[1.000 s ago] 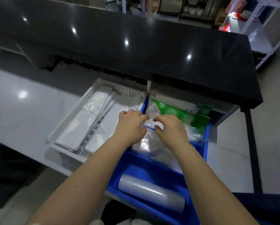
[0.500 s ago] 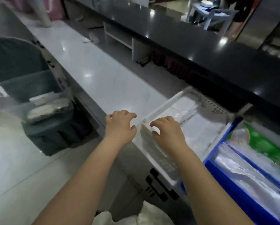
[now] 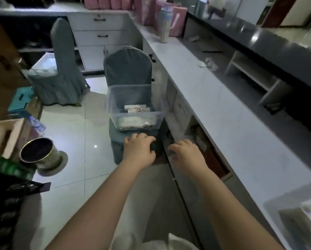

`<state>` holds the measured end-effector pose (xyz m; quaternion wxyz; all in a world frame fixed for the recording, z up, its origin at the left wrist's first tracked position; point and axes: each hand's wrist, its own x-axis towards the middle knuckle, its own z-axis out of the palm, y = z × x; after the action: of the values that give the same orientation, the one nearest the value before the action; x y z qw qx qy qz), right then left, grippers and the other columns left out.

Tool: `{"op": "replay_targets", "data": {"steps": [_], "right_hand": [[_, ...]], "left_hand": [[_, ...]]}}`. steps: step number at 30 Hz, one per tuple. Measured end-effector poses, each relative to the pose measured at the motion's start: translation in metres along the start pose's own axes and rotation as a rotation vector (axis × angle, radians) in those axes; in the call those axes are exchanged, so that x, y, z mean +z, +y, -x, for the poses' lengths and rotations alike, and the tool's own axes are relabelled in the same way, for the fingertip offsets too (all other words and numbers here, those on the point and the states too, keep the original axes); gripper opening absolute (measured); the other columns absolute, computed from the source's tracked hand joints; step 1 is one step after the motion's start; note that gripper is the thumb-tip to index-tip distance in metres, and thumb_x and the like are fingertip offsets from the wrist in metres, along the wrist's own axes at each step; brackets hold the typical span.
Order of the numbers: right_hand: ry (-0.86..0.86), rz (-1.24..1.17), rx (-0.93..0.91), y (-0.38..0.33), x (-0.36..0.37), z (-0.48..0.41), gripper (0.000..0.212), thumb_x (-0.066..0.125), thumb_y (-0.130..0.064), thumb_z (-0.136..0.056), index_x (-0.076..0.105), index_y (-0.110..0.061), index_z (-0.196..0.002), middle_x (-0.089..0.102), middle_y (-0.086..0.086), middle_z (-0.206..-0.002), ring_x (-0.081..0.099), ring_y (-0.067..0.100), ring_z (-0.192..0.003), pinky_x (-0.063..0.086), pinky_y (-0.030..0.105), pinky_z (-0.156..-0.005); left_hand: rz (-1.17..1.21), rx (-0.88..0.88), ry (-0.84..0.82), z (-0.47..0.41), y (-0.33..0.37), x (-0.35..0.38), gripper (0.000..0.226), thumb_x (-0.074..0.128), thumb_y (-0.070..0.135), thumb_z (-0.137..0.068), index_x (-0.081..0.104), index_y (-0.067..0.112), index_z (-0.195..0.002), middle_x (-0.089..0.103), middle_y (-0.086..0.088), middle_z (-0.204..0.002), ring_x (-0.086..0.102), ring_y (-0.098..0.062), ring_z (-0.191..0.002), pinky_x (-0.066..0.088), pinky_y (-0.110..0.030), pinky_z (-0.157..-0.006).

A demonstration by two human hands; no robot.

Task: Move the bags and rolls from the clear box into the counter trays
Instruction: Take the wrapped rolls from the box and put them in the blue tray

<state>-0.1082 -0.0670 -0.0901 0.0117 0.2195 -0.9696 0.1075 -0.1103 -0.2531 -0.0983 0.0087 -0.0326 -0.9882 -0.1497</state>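
The clear box [image 3: 115, 103] sits on the seat of a grey covered chair [image 3: 127, 65], ahead of me beside the counter. Inside it lie a few white packets of bags [image 3: 136, 108], with more pressed against its front wall [image 3: 135, 122]. My left hand [image 3: 139, 150] hovers just short of the box with fingers spread and nothing in it. My right hand [image 3: 187, 156] is to its right, near the counter's edge, also empty with fingers apart. A corner of the white counter tray [image 3: 284, 204] shows at the lower right.
A long white counter [image 3: 223, 109] runs along the right, with a dark raised top [image 3: 268, 38] behind it. A second covered chair [image 3: 61, 69] stands at the left. A round metal bin [image 3: 38, 153] and a cardboard box [image 3: 5, 136] stand on the tiled floor.
My view has swung left from the blue and white trays to the chair with the clear box. Both hands left the trays empty and now reach towards the box.
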Motion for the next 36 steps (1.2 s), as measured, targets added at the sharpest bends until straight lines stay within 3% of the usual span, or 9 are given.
{"op": "replay_targets", "data": {"steps": [7, 15, 24, 28, 36], "right_hand": [[-0.001, 0.003, -0.028, -0.001, 0.011, -0.107, 0.036, 0.065, -0.022, -0.081, 0.062, -0.024, -0.117, 0.064, -0.002, -0.114, 0.050, 0.025, -0.110, 0.046, 0.040, -0.088], [-0.009, 0.021, 0.006, 0.032, 0.049, -0.254, 0.034, 0.058, -0.017, -0.084, 0.060, -0.023, -0.118, 0.062, 0.001, -0.117, 0.048, 0.026, -0.111, 0.039, 0.040, -0.090], [-0.254, -0.031, -0.095, 0.080, 0.094, -0.419, 0.039, 0.057, -0.019, -0.085, 0.055, -0.026, -0.123, 0.058, 0.002, -0.125, 0.045, 0.028, -0.117, 0.035, 0.044, -0.097], [-0.355, -0.021, -0.037, 0.094, 0.114, -0.474, 0.040, 0.057, -0.019, -0.085, 0.054, -0.027, -0.124, 0.057, 0.001, -0.127, 0.043, 0.027, -0.119, 0.033, 0.044, -0.099], [-0.558, 0.001, 0.035, 0.114, 0.172, -0.559, 0.043, 0.056, -0.017, -0.083, 0.052, -0.025, -0.125, 0.054, 0.002, -0.126, 0.041, 0.029, -0.118, 0.033, 0.042, -0.097]], "left_hand": [[0.034, -0.103, 0.037, -0.079, -0.075, -0.014, 0.049, 0.053, 0.034, -0.078, 0.051, 0.035, -0.127, 0.056, 0.002, -0.125, 0.046, -0.026, -0.115, 0.034, -0.045, -0.094], [-0.018, -0.187, 0.038, -0.200, -0.128, 0.012, 0.042, 0.055, 0.033, -0.082, 0.054, 0.034, -0.123, 0.054, 0.002, -0.124, 0.043, -0.024, -0.115, 0.032, -0.043, -0.096], [-0.039, -0.292, -0.105, -0.354, -0.159, 0.037, 0.048, 0.054, 0.022, -0.083, 0.050, 0.037, -0.129, 0.048, 0.000, -0.134, 0.037, -0.025, -0.123, 0.027, -0.043, -0.100], [-0.099, -0.212, -0.279, -0.386, -0.173, 0.069, 0.052, 0.055, 0.023, -0.082, 0.048, 0.036, -0.131, 0.044, -0.003, -0.138, 0.033, -0.027, -0.126, 0.025, -0.044, -0.101], [-0.070, -0.148, -0.312, -0.502, -0.262, 0.100, 0.055, 0.054, 0.018, -0.080, 0.046, 0.033, -0.132, 0.052, -0.001, -0.127, 0.041, -0.026, -0.118, 0.028, -0.042, -0.096]]}}
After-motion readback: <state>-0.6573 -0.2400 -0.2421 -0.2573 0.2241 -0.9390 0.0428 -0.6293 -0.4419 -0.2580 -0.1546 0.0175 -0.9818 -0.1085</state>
